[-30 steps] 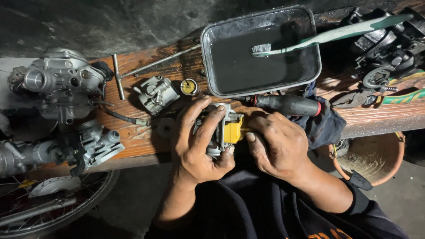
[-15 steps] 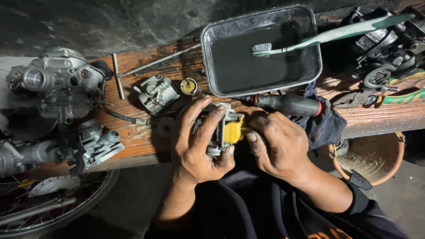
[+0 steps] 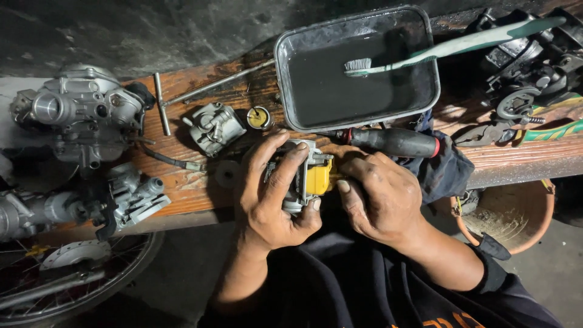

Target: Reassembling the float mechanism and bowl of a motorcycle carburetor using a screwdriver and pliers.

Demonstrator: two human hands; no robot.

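Note:
My left hand [image 3: 270, 194] wraps around a small grey metal carburetor body [image 3: 296, 176] held over the near edge of a wooden bench [image 3: 194, 182]. A yellow plastic float [image 3: 318, 177] sits in the carburetor's open side. My right hand [image 3: 379, 194] closes around the float side, its thumb against the yellow piece. Both hands are greasy. A black-handled screwdriver [image 3: 395, 141] lies on the bench just beyond my right hand.
A metal tray [image 3: 358, 103] of dark liquid holds a green toothbrush [image 3: 437, 45]. Left on the bench lie a carburetor bowl [image 3: 212, 124], a small round cap [image 3: 259, 117], a T-handle wrench [image 3: 182, 97] and larger carburetors [image 3: 79, 112]. Pliers [image 3: 522, 130] right, an orange bucket [image 3: 516, 212] below.

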